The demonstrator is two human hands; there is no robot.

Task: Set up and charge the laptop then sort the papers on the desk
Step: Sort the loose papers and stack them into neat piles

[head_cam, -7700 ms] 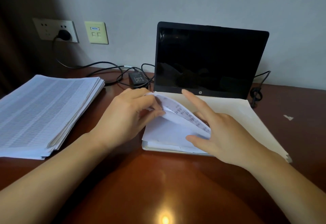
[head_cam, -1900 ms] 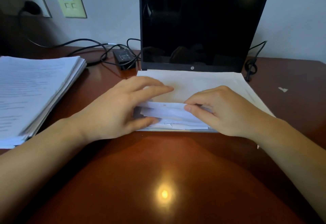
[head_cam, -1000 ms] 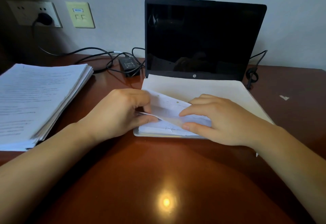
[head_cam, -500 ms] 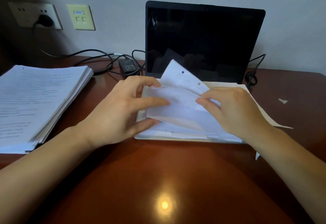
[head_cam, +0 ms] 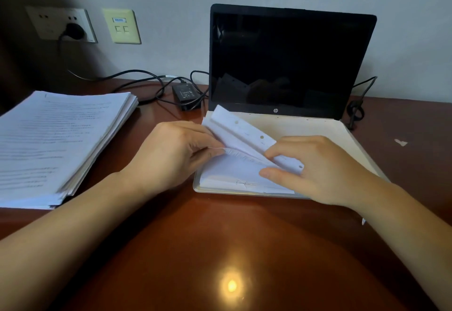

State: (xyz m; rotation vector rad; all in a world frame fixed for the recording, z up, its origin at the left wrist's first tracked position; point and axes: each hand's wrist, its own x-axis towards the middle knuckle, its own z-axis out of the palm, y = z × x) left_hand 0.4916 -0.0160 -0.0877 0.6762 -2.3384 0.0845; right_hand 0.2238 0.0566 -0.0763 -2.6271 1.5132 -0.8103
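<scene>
L hand (head_cam: pixel 171 154) and R hand (head_cam: pixel 318 171) both pinch loose papers (head_cam: pixel 244 137) over the open laptop (head_cam: pixel 291 61), on what looks like a cream folder (head_cam: pixel 305 127). Big paper stack (head_cam: pixel 56 139) lies at bench (head_cam: pixel 220 249) left.

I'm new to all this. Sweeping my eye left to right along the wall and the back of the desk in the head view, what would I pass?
Wall socket with a black plug → pale yellow data port plate → black power adapter → open laptop → coiled black cable.
</scene>
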